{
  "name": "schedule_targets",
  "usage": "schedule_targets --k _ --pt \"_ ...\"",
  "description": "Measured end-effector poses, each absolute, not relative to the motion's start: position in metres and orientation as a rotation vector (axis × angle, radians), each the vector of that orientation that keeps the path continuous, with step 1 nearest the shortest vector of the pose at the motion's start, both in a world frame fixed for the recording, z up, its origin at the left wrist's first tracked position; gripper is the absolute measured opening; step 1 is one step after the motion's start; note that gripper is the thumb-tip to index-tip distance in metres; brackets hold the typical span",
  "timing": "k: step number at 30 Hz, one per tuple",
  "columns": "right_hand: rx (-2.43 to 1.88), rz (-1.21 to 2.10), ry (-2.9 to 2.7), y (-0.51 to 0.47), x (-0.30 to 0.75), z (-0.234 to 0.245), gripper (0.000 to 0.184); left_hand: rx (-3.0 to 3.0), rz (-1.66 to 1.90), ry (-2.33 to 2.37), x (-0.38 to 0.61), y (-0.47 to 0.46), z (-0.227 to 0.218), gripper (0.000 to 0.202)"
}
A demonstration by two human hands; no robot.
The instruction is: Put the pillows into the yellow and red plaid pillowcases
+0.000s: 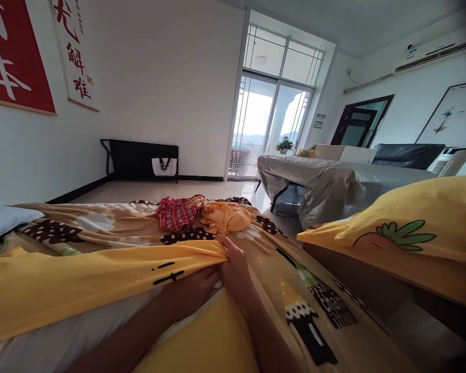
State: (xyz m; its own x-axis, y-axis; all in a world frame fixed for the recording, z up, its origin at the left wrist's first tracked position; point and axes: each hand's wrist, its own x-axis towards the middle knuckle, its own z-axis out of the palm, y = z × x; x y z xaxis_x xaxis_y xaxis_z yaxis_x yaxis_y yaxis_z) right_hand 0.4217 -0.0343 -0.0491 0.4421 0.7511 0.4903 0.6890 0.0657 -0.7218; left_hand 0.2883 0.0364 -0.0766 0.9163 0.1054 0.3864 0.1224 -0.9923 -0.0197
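Observation:
A yellow pillowcase [101, 269] with small black printed marks stretches from the left edge to the middle of the view. My right hand [236, 267] is closed on its gathered end, thumb on top. Close beside it, my left hand [209, 278] reaches under the raised yellow edge with fingers curled. Cloth and the right hand partly hide those fingers, and a small bit of white shows just below them. White fabric, perhaps a pillow [116, 313], lies beneath the pillowcase and my left forearm. More yellow cloth [202, 336] spreads between my forearms.
A brown patterned blanket [264, 295] covers the bed. On it lie red plaid cloth [178, 212] and crumpled orange cloth [227, 218]. At right is a yellow carrot-print pillow [404, 233]. Beyond stand a plastic-covered table [306, 173] and a white bag [164, 167].

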Motion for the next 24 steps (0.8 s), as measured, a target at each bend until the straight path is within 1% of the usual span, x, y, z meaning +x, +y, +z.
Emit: schedule_targets --k 5,7,10,15,17,21,24 --pt "-1.693 0.089 -1.258 -0.032 0.424 -0.051 0.033 -3.131 -0.533 -0.33 0.291 0.035 -0.067 0.05" --pt "-1.704 0.088 -1.267 -0.032 0.423 -0.05 0.036 -3.183 -0.59 -0.362 0.29 0.036 -0.069 0.051" --pt "-1.746 0.083 -1.268 -0.034 0.421 -0.047 0.035 -3.227 -0.68 -0.323 0.286 0.039 -0.076 0.051" --pt "-1.826 -0.003 -1.272 -0.037 0.417 -0.043 0.035 -3.034 -0.906 -0.061 0.273 0.039 -0.082 0.044" --pt "-1.809 -0.013 -1.277 -0.039 0.416 -0.042 0.034 -2.98 -0.933 -0.014 0.268 0.039 -0.083 0.042" --pt "-1.759 -0.044 -1.248 -0.042 0.413 -0.042 0.028 -3.071 -0.901 -0.034 0.266 0.037 -0.079 0.039" --pt "-1.748 -0.066 -1.252 -0.043 0.413 -0.042 0.03 -3.261 -0.935 -0.215 0.27 0.034 -0.074 0.037"
